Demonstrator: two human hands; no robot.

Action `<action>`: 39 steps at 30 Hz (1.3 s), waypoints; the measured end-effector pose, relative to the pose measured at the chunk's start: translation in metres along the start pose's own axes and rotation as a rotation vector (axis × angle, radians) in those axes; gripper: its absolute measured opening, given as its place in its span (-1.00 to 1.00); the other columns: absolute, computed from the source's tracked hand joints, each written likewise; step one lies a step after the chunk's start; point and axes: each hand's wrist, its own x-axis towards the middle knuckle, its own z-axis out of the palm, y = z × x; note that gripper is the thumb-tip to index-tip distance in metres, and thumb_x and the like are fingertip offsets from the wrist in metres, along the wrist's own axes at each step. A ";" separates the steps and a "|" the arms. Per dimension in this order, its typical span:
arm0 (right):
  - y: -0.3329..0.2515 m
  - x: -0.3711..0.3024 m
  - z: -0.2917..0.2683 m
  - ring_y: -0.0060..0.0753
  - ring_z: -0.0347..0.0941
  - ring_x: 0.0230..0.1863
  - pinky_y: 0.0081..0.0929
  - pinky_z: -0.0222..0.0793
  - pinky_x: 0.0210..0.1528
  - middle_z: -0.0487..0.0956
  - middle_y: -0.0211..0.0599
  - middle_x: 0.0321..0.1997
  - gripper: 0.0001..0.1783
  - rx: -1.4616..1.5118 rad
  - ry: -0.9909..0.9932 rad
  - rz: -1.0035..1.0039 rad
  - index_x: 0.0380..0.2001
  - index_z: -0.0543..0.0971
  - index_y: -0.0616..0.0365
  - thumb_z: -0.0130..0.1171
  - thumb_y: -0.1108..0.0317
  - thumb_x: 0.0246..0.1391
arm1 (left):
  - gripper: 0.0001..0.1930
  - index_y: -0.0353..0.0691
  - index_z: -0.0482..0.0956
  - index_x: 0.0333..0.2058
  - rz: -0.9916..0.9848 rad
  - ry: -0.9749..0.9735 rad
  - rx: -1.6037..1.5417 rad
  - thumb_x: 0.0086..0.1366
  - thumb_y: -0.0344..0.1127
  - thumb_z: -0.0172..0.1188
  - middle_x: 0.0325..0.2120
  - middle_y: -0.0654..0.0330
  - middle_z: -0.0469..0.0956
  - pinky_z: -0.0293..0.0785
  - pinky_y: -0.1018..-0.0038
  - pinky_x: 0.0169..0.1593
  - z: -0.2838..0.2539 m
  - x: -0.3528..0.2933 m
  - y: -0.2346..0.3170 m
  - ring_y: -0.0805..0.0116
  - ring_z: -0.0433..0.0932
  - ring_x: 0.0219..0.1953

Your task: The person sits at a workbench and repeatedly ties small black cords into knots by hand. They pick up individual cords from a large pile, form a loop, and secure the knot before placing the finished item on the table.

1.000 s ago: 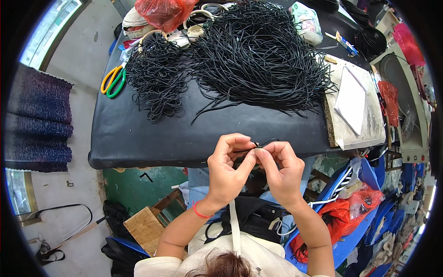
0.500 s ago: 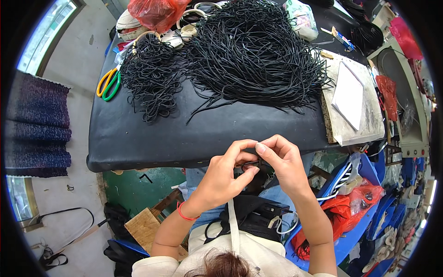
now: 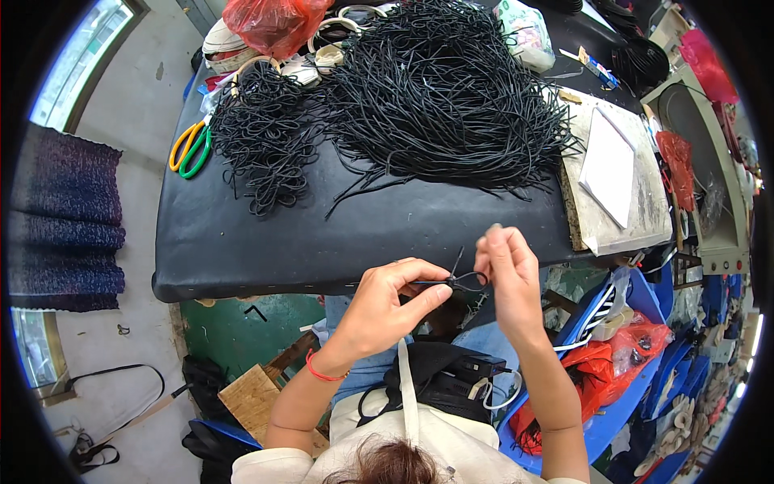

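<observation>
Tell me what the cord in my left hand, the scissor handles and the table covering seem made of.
Cord: perhaps synthetic, smooth-looking; it curves into a loop, fibre unclear. Scissor handles: likely plastic, smooth, evenly yellow and green. Table covering: probably vinyl or leather, softly shiny, with a rounded edge.

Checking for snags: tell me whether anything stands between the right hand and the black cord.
Nothing visible does: the black cord, pinched in the left hand, loops out beside the right hand with no object between. Whether they touch is unclear.
</observation>
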 end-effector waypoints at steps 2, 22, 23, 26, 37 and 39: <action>-0.007 -0.006 -0.007 -0.75 0.24 -0.55 -0.71 0.18 -0.50 0.40 -0.50 -0.58 -0.58 -0.226 -0.103 0.144 -0.52 0.43 0.21 -0.09 0.08 0.22 | -0.79 -0.39 0.55 -0.29 0.064 -0.019 0.036 0.13 -0.38 0.20 -0.46 0.15 0.56 0.44 0.55 -0.32 -0.004 0.000 -0.005 0.48 0.53 -0.43; 0.000 -0.010 0.011 -0.81 0.23 -0.59 -0.74 0.14 -0.59 0.34 -0.56 -0.68 -0.65 -0.037 -0.078 -0.035 -0.67 0.38 0.17 0.09 0.25 0.12 | -0.84 -0.34 0.54 -0.25 -0.012 -0.024 -0.342 0.21 -0.43 0.10 -0.53 0.26 0.49 0.22 0.68 -0.54 0.022 -0.007 -0.016 0.68 0.29 -0.59; -0.001 -0.008 0.010 -0.81 0.22 -0.60 -0.73 0.14 -0.59 0.34 -0.55 -0.69 -0.65 -0.014 -0.073 0.003 -0.68 0.38 0.17 0.10 0.26 0.12 | -0.84 -0.34 0.53 -0.25 0.047 0.033 -0.196 0.20 -0.45 0.10 -0.51 0.25 0.50 0.22 0.68 -0.54 0.027 -0.010 -0.016 0.67 0.30 -0.59; 0.001 -0.003 0.008 -0.81 0.17 -0.66 -0.75 0.10 -0.61 0.34 -0.56 -0.69 -0.66 0.085 -0.060 0.054 -0.70 0.38 0.16 0.12 0.28 0.09 | -0.82 -0.39 0.51 -0.22 0.178 0.066 0.111 0.22 -0.46 0.08 -0.51 0.32 0.49 0.26 0.67 -0.49 0.028 -0.013 -0.007 0.66 0.35 -0.51; 0.002 -0.003 0.012 -0.84 0.13 -0.57 -0.77 0.05 -0.54 0.33 -0.60 -0.62 -0.72 0.141 -0.003 0.007 -0.59 0.39 0.14 0.10 0.24 0.13 | -0.84 -0.39 0.51 -0.30 0.123 0.217 -0.356 0.27 -0.38 0.07 -0.48 0.25 0.54 0.47 0.66 -0.32 0.029 0.014 -0.010 0.61 0.49 -0.45; 0.005 -0.007 0.007 -0.80 0.15 -0.55 -0.72 0.09 -0.53 0.35 -0.58 -0.59 -0.74 0.124 -0.035 0.048 -0.58 0.38 0.16 0.07 0.30 0.14 | -0.84 -0.38 0.52 -0.32 0.125 0.256 -0.328 0.26 -0.37 0.08 -0.50 0.25 0.54 0.46 0.66 -0.35 0.030 0.014 -0.010 0.62 0.48 -0.48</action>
